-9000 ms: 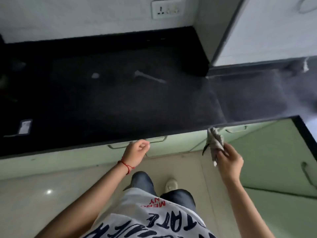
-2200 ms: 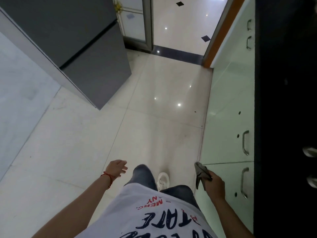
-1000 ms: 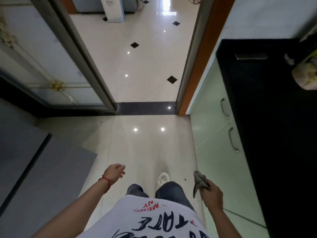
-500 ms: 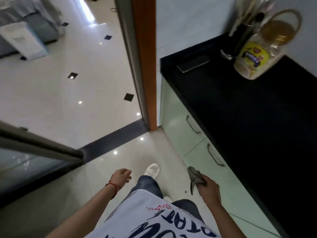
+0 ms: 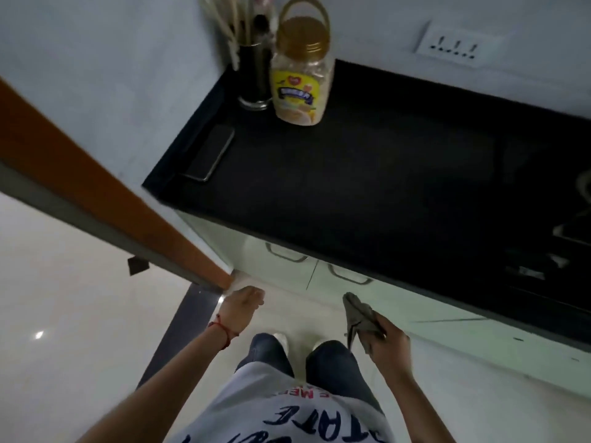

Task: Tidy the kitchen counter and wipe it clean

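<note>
A black kitchen counter (image 5: 367, 174) runs across the upper right. My right hand (image 5: 388, 345) hangs below its front edge, closed around a crumpled grey cloth (image 5: 359, 316) that sticks up from the fist. My left hand (image 5: 240, 306) is empty, fingers loosely curled, low by the doorway corner, a red thread on the wrist. On the counter's far left corner stand a plastic jar (image 5: 302, 78) with a gold lid and yellow label, and a dark utensil holder (image 5: 254, 71) full of sticks. A phone (image 5: 211, 153) lies flat near the left wall.
Pale green cabinet doors with metal handles (image 5: 348, 276) sit under the counter. An orange-brown door frame (image 5: 105, 190) slants in at the left. A wall socket (image 5: 454, 46) is above the counter. Dark stove parts (image 5: 572, 235) show at the right edge.
My view has swung from the doorway and floor round to face the counter. Both hands stay low; the right still grips the cloth, the left still holds nothing.
</note>
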